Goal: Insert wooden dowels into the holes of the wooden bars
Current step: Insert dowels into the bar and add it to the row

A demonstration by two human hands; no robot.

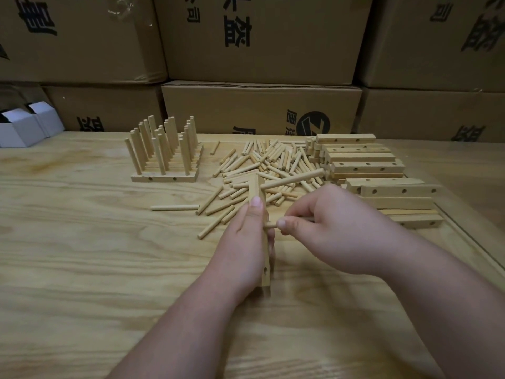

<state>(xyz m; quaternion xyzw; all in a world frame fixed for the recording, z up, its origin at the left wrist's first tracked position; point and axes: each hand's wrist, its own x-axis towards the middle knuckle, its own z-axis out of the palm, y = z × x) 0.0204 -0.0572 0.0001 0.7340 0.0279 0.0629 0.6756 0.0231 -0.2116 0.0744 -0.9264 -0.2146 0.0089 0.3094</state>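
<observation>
My left hand [247, 242] grips a wooden bar [265, 274] that runs away from me over the table. One dowel [292, 180] sticks out of the bar's far end, pointing right. My right hand [328, 228] pinches a second dowel [270, 225] whose tip sits at the bar's side near its middle. An open hole shows on the bar's near end. A heap of loose dowels [267, 165] lies behind my hands. Bare bars with holes [366, 166] are stacked at the right. Several finished bars with upright dowels [164, 154] stand at the back left.
Cardboard boxes [259, 108] form a wall behind the wooden table [82, 242]. Small white boxes [24, 127] sit at the far left. A single dowel [175, 207] lies alone left of the heap.
</observation>
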